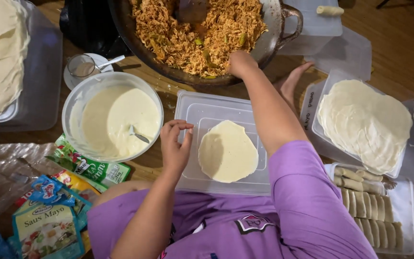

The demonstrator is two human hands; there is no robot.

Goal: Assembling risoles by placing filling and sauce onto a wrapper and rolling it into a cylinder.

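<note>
Fingers (180, 125) of the left hand (176, 146) are loosely curled with the tips drawn together, gripping nothing; the hand hovers at the 9 o'clock edge of the round wrapper (227, 151). That wrapper lies flat on an upturned clear lid (202, 108) at the centre of the surface (154, 165). Right hand (240, 63) reaches to 12 o'clock, fingers bunched down into the shredded filling (188, 33) at the near rim of the wok (276, 29); whether they grip any filling cannot be told. A bowl of pale batter (113, 115) with a spoon (137, 135) sits at 9 o'clock of the lid. Stacked wrappers (365, 122) lie in a tray at 3 o'clock, finished rolls (370, 206) at 4 o'clock, sauce packets (49, 225) at 8 o'clock.
</note>
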